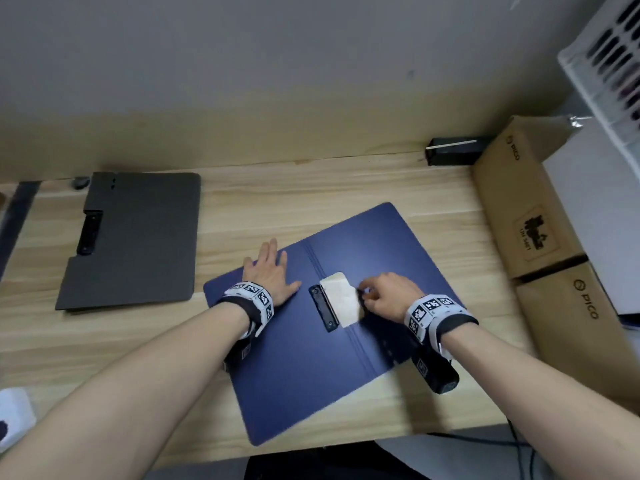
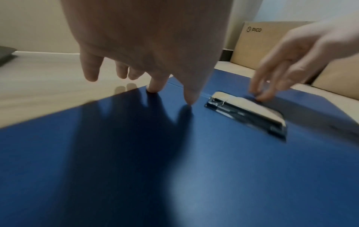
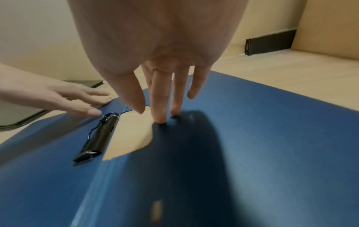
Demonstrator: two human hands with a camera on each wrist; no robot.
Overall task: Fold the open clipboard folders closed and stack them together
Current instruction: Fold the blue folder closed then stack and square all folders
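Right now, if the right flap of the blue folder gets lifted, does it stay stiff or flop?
Blue folder lies dead flat, thin, with creased spine lines: the flap probably hinges there and bows slightly. The smooth sheen suggests it slides easily on the table; left hand pressing flat should pin it. The clip side is likely heavier.
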